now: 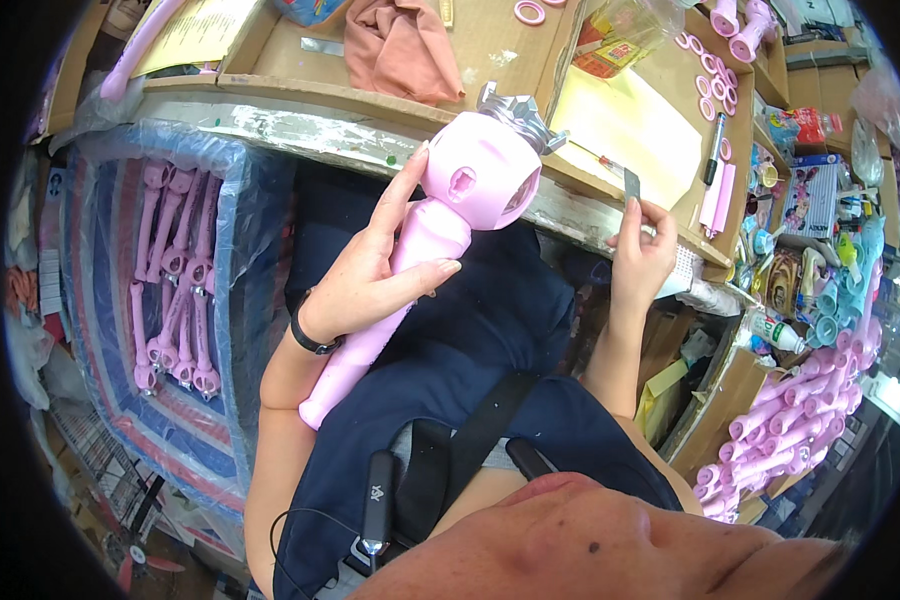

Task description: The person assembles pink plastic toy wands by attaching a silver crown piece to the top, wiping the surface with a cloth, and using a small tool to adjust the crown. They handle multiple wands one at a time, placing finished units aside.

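Observation:
My left hand (365, 265) is wrapped round the handle of a large pink plastic toy wand (483, 170), its fingertips reaching up to the rounded head. The wand lies tilted across my lap, head away from me, with a silver crown-shaped piece (515, 118) on top and an oval hole in its side. Off to the right, my right hand (645, 250) pinches a small flat grey metal blade (631, 184) between thumb and fingertips, apart from the wand. The blade stands over the edge of yellow paper (635, 130) in a cardboard tray.
On the bench ahead lie a brown-pink cloth (400, 50), pink rings (708, 85) and a black marker (715, 148). A plastic-lined crate (235, 300) at left holds several pink wands. More pink wands (790, 425) are piled at lower right, below blue parts (838, 300).

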Available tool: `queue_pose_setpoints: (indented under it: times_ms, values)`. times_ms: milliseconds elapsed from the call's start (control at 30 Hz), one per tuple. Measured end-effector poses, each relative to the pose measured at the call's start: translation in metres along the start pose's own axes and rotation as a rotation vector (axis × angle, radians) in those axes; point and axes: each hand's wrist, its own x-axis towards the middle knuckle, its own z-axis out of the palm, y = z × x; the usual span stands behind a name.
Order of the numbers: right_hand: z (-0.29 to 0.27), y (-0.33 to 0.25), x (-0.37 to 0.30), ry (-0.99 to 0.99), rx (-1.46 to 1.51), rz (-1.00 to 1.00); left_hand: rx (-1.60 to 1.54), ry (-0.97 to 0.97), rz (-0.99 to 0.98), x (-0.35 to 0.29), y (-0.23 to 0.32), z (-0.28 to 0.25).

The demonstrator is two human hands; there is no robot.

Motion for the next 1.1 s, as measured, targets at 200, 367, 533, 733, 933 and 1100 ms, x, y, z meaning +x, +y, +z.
queue_pose_setpoints:
  times_ms: [200, 367, 533, 733, 933, 1100]
  values:
    - [-0.038, 0.007, -0.022, -0.058, -0.105, 0.187, 0.022, -0.013, 0.041, 0.001, 0.0, -0.001]
    - [-0.034, -0.02, -0.025, -0.068, 0.032, -0.369, -0.009, -0.009, 0.026, 0.0, -0.001, -0.001]
    - [0.01, -0.062, -0.004, -0.213, -0.059, -0.901, -0.019, 0.002, 0.016, 0.0, 0.0, 0.001]
    - [0.04, -0.082, 0.012, -0.318, -0.04, -1.23, -0.035, 0.025, -0.012, 0.0, 0.002, 0.003]
    - [0.04, -0.077, 0.013, -0.297, -0.069, -1.169, 0.013, 0.029, -0.011, 0.0, 0.004, 0.005]
    - [0.037, -0.075, 0.014, -0.17, -0.134, -1.091, 0.01, 0.003, -0.076, -0.002, 0.006, 0.002]
